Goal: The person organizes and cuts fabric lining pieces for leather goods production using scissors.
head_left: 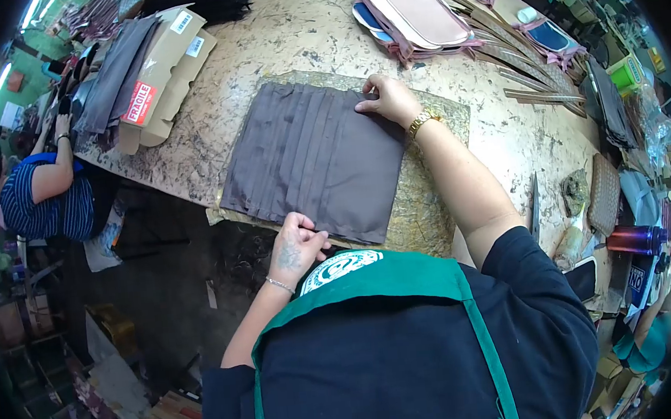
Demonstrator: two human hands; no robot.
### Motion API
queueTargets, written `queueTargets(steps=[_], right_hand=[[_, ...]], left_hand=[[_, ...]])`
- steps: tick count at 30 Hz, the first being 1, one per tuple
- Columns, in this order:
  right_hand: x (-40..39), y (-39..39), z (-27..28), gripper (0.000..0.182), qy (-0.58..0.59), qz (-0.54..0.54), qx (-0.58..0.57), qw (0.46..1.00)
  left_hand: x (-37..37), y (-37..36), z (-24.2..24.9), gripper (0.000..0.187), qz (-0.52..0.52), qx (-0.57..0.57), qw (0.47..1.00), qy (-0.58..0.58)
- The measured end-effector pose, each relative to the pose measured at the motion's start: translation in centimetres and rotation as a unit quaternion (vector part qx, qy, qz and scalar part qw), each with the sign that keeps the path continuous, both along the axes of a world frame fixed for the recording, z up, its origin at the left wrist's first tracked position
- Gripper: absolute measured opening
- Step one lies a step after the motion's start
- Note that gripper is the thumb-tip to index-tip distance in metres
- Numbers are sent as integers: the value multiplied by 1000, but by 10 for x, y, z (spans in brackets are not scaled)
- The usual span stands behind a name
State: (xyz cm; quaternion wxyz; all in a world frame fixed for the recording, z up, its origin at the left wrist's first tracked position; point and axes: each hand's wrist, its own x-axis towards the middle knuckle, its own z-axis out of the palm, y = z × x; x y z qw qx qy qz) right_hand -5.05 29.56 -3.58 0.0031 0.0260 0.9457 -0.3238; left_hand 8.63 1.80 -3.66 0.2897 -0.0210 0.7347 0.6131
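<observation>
A dark brown fabric panel [347, 161] with several parallel pleats or layered strips lies flat in front of me. Beneath it is a worn, yellowish-brown board [429, 194] that shows around its edges. My left hand [299, 248] is at the panel's near edge, fingers curled and thumb pressed in on the fabric there. At the far right corner, my right hand [392, 101] has its thumb and bent fingers closed on the panel's edge.
A cardboard box marked fragile [160, 89], draped with dark fabric, stands at the left. Pink-and-blue pouch pieces [422, 13] and brown strips [530, 76] lie far right. Scissors [536, 209] and a purple tumbler [633, 239] are at the right. A person [46, 193] works at left.
</observation>
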Motion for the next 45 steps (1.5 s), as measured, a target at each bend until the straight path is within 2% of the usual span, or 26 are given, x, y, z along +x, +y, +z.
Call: queueTargets(steps=[2,5,6,8,9,10,12,14,15,16,18,22,24,27,30,32,34,36,38,40,42,44,45], right_hand=[[-1,0,-4,43,6,1,-12,1000],[-1,-1,-2,44,-7,-12,-14,1000],[-1,-1,-2,44,-8,-12,-12,1000],[0,-3,-3,45,-7,-32,-17,999],[1,-4,-4,45,-8,-31,-18,999],[0,-4,-5,45,-8,-34,-13,999],[-2,-3,-6,45,-7,-36,-6,999],[-4,-2,-7,46,-12,-34,-8,999],[-4,-2,-9,46,-13,-30,-6,999],[-5,-2,-10,47,-13,-29,1,999],[-8,-2,-11,47,-10,-26,9,1000],[-8,-1,-10,49,-12,-26,9,1000],[-6,-2,-11,49,-19,-29,4,999],[-5,-3,-6,48,-6,-30,18,999],[2,-10,2,52,-44,-11,44,998],[19,-24,13,58,154,-33,167,973],[29,-35,16,64,130,-7,154,979],[37,-45,9,63,144,102,221,959],[35,-46,-10,68,-4,152,236,960],[36,-45,-10,72,-10,157,220,963],[30,-36,-11,76,-26,164,134,977],[38,-21,-14,69,97,70,-79,990],[51,-9,-8,69,103,30,-69,992]], left_hand=[[2,-3,0,25,-26,-44,998,22],[5,-8,11,22,-62,-167,961,212],[4,-8,28,21,-67,-217,957,182],[1,-11,37,21,-69,-341,883,316],[0,-7,49,19,-68,-371,886,270],[-1,-4,48,19,-66,-371,886,269],[-2,3,45,22,-57,-373,798,471],[-10,18,50,32,-142,-306,796,503],[-13,27,47,49,-215,-338,776,488],[-17,37,40,49,-210,-339,777,487],[-26,56,21,62,-322,-346,721,506],[-25,67,2,66,-370,-348,720,473],[-23,66,-2,65,-381,-358,736,431],[-23,67,-3,65,-383,-362,733,430],[-23,66,-6,65,-380,-360,735,431],[-24,65,-6,65,-378,-357,737,431],[-23,66,-6,65,-377,-357,739,430],[-23,68,-3,65,-382,-359,737,427],[-24,68,-2,65,-390,-361,731,427],[-24,67,-3,65,-386,-365,733,426],[-25,67,-3,65,-390,-357,737,421],[-25,70,2,64,-399,-364,736,408],[-25,70,3,64,-401,-361,739,404]])
